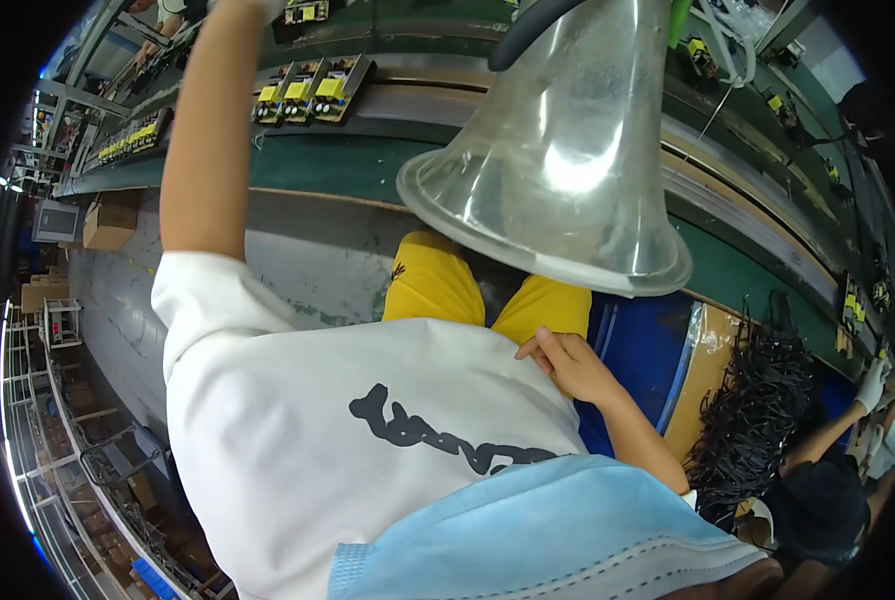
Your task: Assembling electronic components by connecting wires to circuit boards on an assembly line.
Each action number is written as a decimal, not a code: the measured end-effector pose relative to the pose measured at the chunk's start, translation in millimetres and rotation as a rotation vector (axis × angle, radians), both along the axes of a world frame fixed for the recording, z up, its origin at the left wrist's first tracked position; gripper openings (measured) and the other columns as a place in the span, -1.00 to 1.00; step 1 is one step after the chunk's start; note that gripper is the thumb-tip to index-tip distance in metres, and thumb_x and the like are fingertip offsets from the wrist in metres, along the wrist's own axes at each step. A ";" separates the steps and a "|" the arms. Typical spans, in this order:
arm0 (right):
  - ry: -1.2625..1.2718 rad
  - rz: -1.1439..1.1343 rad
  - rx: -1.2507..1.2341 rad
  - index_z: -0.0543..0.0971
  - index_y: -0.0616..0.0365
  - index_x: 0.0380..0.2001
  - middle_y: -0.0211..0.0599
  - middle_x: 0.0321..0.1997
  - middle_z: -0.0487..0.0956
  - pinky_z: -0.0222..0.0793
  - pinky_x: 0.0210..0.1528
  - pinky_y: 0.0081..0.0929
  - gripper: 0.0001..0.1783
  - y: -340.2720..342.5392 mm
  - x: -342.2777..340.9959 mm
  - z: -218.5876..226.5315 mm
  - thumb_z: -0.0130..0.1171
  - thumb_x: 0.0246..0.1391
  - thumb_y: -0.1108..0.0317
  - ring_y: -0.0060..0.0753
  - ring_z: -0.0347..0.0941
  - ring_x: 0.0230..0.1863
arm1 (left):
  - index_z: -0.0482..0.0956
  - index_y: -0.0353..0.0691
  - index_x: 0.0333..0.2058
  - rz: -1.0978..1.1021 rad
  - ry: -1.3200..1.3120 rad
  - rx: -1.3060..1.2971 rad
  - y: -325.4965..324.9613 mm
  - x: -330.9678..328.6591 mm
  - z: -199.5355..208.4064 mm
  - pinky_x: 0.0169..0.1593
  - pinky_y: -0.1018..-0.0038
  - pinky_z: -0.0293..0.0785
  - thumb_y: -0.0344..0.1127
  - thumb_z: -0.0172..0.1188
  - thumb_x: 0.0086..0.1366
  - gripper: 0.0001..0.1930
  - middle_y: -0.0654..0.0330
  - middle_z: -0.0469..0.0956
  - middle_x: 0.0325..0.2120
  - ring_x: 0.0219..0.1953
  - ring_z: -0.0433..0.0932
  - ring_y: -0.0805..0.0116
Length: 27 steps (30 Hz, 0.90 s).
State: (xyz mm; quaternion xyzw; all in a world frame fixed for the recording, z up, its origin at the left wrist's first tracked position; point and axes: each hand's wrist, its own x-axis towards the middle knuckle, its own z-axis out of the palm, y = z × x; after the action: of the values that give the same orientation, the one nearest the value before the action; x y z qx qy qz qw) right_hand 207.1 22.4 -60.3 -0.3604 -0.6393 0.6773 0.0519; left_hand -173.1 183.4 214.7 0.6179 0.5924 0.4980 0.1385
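My left arm stretches far forward over the bench, and my left hand [251, 6] is mostly cut off by the top edge, so its fingers are hidden. Beside that forearm a few circuit boards [312, 92] with yellow components stand in a row on the bench. Another circuit board [305, 12] lies close to my left hand. Low in my lap is my right hand [571, 367], next to my yellow trousers and the hem of my white shirt. Its fingers are loosely bent and apart, with nothing seen in them.
A clear plastic funnel-shaped hood [567, 150] hangs over the green bench edge [337, 165]. To the right are a blue bin [642, 345] and a heap of black cables [752, 420]. A co-worker's gloved hand [872, 385] shows at far right. Cartons [110, 222] stand at left.
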 end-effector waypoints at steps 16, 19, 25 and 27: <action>0.120 -0.281 -0.115 0.61 0.25 -0.28 -0.58 -0.59 0.37 0.08 -0.52 -0.67 -0.64 8.0 7.9 -8.7 -0.01 0.31 0.16 -0.74 0.17 -0.59 | 0.57 -0.19 -0.14 0.278 0.747 -0.243 213.8 -36.3 -175.7 0.00 0.22 0.46 -0.32 0.11 0.15 -0.72 -0.12 0.57 -0.18 -0.07 0.53 -0.10; 0.292 -0.303 0.036 0.58 0.22 -0.26 -0.56 -0.51 0.46 0.02 -0.62 -0.74 -0.76 2.8 3.4 -19.1 0.06 0.27 0.25 -0.79 0.17 -0.64 | 0.56 -0.19 -0.10 0.112 0.721 -0.213 202.2 -47.0 -172.1 0.01 0.22 0.45 -0.28 0.16 0.12 -0.66 -0.10 0.57 -0.14 -0.04 0.53 -0.07; 0.122 -0.292 -0.172 0.59 0.24 -0.30 -0.52 -0.49 0.53 -0.01 -0.66 -0.73 -0.83 6.5 7.1 -0.3 0.12 0.21 0.35 -0.80 0.13 -0.70 | 0.33 -0.30 0.17 -0.300 0.913 -0.722 63.7 -1.5 -51.4 0.18 0.27 0.32 0.00 0.42 -0.05 -0.16 -0.06 0.46 0.06 0.12 0.42 0.02; 0.131 -0.300 -0.173 0.60 0.24 -0.31 -0.52 -0.50 0.53 -0.02 -0.67 -0.73 -0.83 5.4 4.6 0.1 0.12 0.21 0.35 -0.80 0.12 -0.71 | 0.31 -0.30 0.17 -0.377 0.927 -0.749 20.4 -8.2 -42.0 0.19 0.28 0.32 0.00 0.42 -0.05 -0.15 -0.06 0.46 0.06 0.13 0.41 0.03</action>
State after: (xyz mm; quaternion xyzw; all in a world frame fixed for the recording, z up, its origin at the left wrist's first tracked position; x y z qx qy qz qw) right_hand 211.7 27.8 -60.2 -0.4101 -0.5130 0.7363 0.1627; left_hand -181.3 203.9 172.7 0.7732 0.6060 -0.0965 0.1598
